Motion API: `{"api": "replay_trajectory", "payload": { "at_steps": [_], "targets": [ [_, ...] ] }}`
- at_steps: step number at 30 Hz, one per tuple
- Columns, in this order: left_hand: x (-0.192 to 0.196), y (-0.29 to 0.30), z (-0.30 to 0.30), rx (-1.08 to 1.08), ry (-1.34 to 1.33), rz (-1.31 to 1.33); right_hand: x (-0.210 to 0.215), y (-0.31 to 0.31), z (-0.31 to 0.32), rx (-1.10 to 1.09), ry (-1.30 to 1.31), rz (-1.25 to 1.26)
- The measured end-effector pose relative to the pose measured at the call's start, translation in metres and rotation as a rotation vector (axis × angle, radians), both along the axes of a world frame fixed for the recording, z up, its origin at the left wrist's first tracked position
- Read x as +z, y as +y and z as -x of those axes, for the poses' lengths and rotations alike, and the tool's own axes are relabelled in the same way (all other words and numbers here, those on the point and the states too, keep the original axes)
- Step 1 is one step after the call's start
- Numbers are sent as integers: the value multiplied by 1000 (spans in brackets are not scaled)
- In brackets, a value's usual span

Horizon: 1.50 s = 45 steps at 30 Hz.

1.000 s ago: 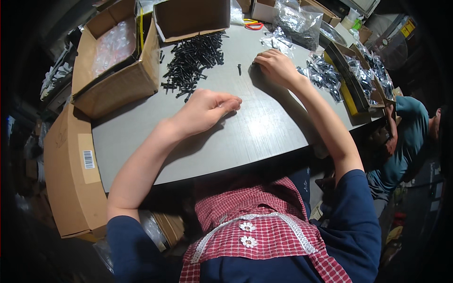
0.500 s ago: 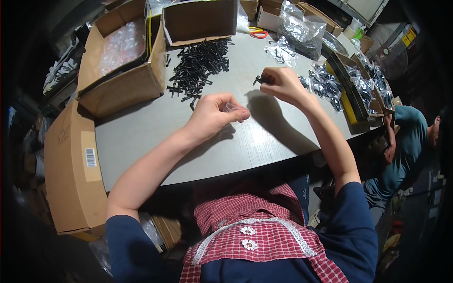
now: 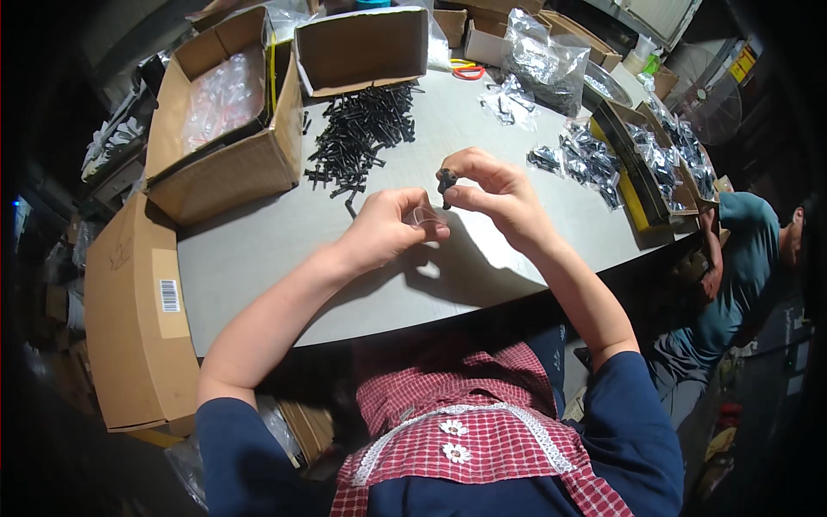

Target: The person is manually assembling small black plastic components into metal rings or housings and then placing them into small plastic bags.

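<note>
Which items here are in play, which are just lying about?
In play: black screw in right hand; clear bag in left hand; screw pile.
Lying about: cardboard boxes, filled bags, scissors, spray bottle.

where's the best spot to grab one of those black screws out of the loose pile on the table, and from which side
Judging by the pile of black screws, take a stray at its near fringe, such as the one lying alone on the grey table at. Come from above and pinch across the thin shank near the wider head; it lies flat and apart from the tangle. The right hand holds a black screw that way.
</note>
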<state>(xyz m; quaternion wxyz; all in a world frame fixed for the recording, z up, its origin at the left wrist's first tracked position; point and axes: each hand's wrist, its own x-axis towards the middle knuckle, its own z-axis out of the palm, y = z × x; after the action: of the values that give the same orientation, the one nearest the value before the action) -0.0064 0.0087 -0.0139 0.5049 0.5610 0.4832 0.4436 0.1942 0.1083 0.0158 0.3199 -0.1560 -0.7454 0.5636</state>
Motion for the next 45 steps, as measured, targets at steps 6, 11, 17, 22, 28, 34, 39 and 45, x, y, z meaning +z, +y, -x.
{"api": "replay_trajectory", "payload": {
  "at_steps": [6, 11, 17, 22, 28, 34, 39, 45],
  "targets": [
    [-11, -1, -5, 65, 22, -122, -7, -15, 6, -39, 106, -5],
    [-15, 1, -3, 31, -179, -72, -4, -16, 4, -84, -150, -409],
    [-14, 0, -4, 64, -167, -94, 12, -19, -3, -132, -111, -659],
    [-19, 1, -2, 84, -162, -218, 14, -23, 4, -113, -134, -898],
    [-7, -3, -5, 79, -165, -231, 30, -15, 11, -124, -98, -1020],
    [-4, -4, -3, -3, -295, -61, 32, -9, 13, -10, -153, -1016],
    [-20, -4, -2, -9, -276, -126, 31, 15, 19, 60, -27, -635],
    [-16, -10, -18, -93, 21, -200, -22, 113, 43, -396, -687, -788]
  ]
}}
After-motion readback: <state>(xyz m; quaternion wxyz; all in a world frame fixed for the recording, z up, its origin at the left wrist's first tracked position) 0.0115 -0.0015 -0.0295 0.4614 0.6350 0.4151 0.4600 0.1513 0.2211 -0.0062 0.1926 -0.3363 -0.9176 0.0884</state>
